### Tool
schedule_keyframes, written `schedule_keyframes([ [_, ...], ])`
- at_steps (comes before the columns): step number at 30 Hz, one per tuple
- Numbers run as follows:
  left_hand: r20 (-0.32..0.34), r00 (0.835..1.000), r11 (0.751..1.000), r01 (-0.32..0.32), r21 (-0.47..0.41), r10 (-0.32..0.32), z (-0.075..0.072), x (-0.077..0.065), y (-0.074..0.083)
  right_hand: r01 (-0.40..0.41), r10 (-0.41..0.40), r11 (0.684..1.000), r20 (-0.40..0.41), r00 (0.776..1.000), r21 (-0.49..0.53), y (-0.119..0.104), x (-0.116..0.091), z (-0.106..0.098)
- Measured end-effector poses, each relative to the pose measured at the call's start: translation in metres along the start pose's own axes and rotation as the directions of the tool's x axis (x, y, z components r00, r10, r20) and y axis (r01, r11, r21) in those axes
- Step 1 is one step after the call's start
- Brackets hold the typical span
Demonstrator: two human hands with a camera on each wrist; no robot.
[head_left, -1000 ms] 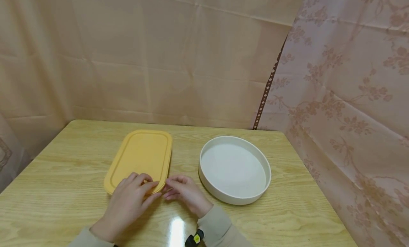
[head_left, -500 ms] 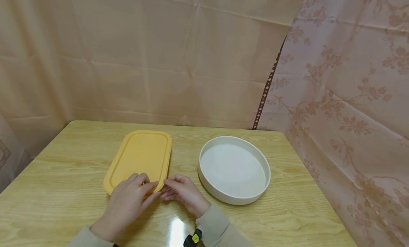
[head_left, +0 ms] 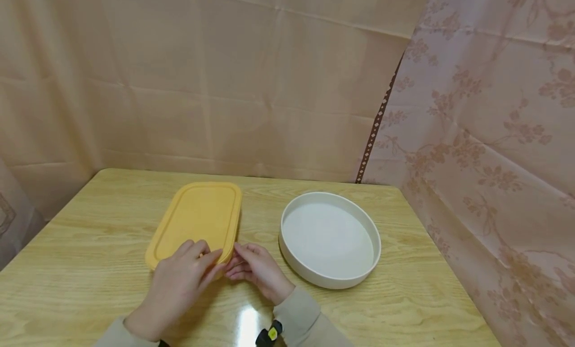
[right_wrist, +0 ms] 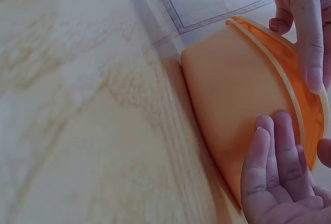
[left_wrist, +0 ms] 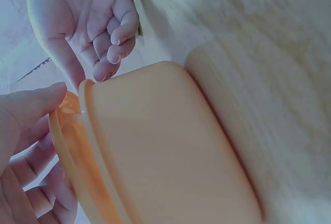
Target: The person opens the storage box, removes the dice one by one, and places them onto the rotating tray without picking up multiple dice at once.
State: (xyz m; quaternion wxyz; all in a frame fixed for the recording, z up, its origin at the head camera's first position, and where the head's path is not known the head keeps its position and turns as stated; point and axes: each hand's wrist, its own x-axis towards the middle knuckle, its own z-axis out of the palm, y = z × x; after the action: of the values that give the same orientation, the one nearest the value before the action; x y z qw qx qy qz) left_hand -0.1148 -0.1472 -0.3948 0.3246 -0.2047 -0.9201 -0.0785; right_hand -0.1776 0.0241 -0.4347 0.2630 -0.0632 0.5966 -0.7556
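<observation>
Lid (head_left: 199,217) pinched in left grip (head_left: 177,282), right grip (head_left: 260,272) loose; only wrist views show underside (left_wrist: 83,146).

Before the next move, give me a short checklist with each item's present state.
1. Yellow rectangular plastic lid parted from the yellow rectangular plastic box at the near end: ok, wrist views show a gap.
2. Lid completely off: not ok, it covers the box.
3. Left hand holding the lid's near edge: ok.
4. Right hand gripping firmly: cannot tell; it is at the near right corner.
5. Box contents: cannot tell, hidden.
6. Shallow round white dish clear of both hands: ok.
</observation>
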Motion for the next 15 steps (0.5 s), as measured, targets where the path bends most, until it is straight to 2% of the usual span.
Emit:
schedule_keyframes([
  [5,-0.063,0.997,0.999,-0.047,0.017,0.048,-0.0005,0.0019,-0.0022,0.008,-0.008,1.0,0.003,1.0,0.003,-0.0008,0.0011,0.001],
  [15,-0.116,0.991,0.997,-0.059,0.04,0.063,-0.0073,0.0083,0.0016,0.041,-0.041,0.999,0.001,0.999,0.019,0.0018,0.0029,0.0008],
])
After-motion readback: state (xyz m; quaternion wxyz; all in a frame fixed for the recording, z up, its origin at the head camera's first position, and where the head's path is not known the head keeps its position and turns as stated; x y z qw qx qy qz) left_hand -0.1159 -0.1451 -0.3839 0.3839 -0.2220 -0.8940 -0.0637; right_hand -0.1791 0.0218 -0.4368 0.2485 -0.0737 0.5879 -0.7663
